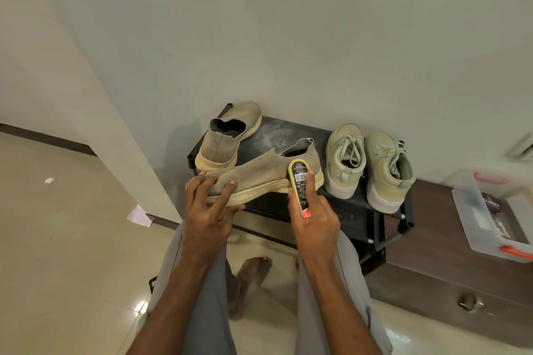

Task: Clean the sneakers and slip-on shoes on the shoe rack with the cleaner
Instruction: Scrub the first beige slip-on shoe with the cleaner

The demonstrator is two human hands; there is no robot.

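Note:
My left hand [209,204] grips the toe end of a beige knit slip-on shoe [259,176], held sideways over the front of the black shoe rack [288,130]. My right hand [313,213] holds a yellow and black cleaner [300,184] with its top end pressed against the shoe's side near the heel. The second slip-on [227,135] stands on the rack's left part, toe to the wall. Two pale green lace-up sneakers [344,158] [388,170] stand side by side on the rack's right part.
A brown wooden cabinet [432,262] stands right of the rack, with a clear plastic box [490,210] on it. A white wall lies behind, a wall corner to the left. Paper scraps [138,215] lie on the tiled floor. My legs and a bare foot [248,277] are below.

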